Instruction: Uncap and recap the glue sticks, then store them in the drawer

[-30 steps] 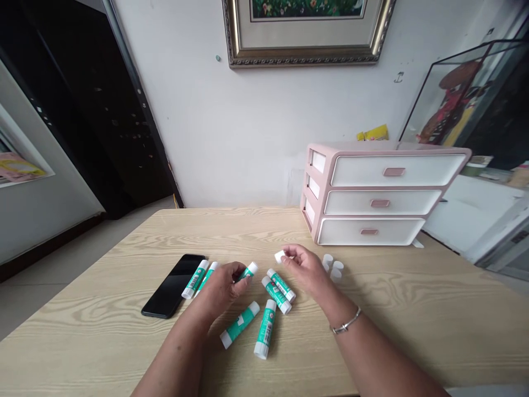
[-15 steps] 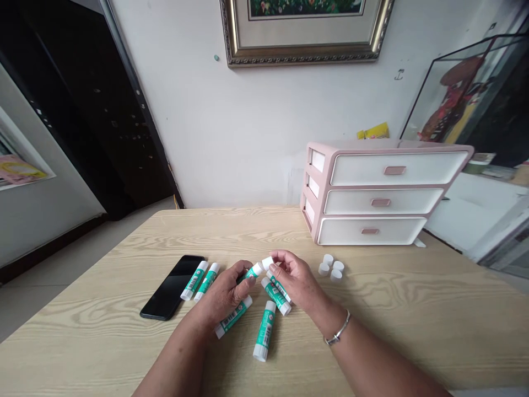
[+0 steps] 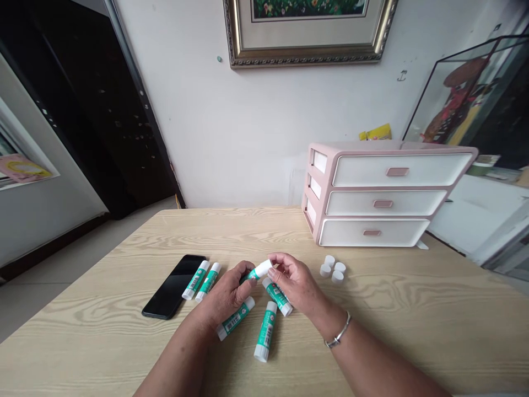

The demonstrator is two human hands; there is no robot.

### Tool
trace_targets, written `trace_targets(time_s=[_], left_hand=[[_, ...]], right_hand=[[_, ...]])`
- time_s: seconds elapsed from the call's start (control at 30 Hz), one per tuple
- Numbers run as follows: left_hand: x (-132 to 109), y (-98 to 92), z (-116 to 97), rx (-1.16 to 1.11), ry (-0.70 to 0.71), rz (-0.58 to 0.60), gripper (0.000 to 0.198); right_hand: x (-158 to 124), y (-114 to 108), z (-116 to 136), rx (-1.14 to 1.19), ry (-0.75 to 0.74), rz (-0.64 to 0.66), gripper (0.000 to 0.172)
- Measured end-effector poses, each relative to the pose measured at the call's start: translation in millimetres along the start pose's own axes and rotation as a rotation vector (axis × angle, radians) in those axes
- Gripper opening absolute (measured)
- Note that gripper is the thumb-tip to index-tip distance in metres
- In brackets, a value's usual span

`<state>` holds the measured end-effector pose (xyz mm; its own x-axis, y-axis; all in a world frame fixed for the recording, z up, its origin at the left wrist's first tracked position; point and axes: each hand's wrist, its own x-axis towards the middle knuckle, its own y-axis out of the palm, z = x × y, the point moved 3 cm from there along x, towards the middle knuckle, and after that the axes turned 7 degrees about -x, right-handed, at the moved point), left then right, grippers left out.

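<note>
My left hand (image 3: 229,289) is closed around a green-and-white glue stick (image 3: 253,274), tilted up to the right. Thumb and fingers of my right hand (image 3: 295,282) pinch a white cap (image 3: 264,268) at that stick's upper end; cap and stick meet in line. Below my hands, glue sticks lie on the table: one (image 3: 278,298) beside my right hand, one (image 3: 265,333) nearer the front, one (image 3: 235,318) under my left wrist. My right hand hides most of another stick. Two more glue sticks (image 3: 195,280) lie left of my left hand, by the phone.
A black phone (image 3: 169,292) lies on the wooden table (image 3: 124,342) at the left. Several loose white caps (image 3: 325,270) stand in a cluster right of my right hand. Behind them is a pink-and-white drawer unit (image 3: 382,204) against the wall, with a yellow packet (image 3: 378,132) behind its top.
The white cap in my right hand has come down onto the end of the glue stick; the gap between them has closed. The left hand keeps its hold.
</note>
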<state>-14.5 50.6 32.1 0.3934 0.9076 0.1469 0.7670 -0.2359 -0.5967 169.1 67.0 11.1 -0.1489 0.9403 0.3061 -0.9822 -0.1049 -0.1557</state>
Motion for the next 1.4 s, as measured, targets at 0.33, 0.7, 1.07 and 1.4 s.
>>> trace_targets(time_s=[0.33, 0.7, 1.07, 1.4], left_hand=[[1.7, 2.0, -4.1, -0.029, -0.027, 0.038, 0.034], [3.8, 4.1, -4.9, -0.074, -0.023, 0.045, 0.029], [2.0, 6.1, -6.2, -0.147, -0.032, 0.041, 0.027], [0.0, 1.1, -4.1, -0.357, -0.134, -0.084, 0.045]], right_hand=[[-1.7, 1.0, -2.0, -0.105, -0.066, 0.036, 0.033], [-4.7, 4.7, 4.1, -0.195, -0.160, 0.037, 0.031], [-7.8, 7.9, 7.7, -0.208, -0.212, 0.027, 0.030], [-9.7, 0.6, 9.8, -0.128, -0.182, 0.000, 0.041]])
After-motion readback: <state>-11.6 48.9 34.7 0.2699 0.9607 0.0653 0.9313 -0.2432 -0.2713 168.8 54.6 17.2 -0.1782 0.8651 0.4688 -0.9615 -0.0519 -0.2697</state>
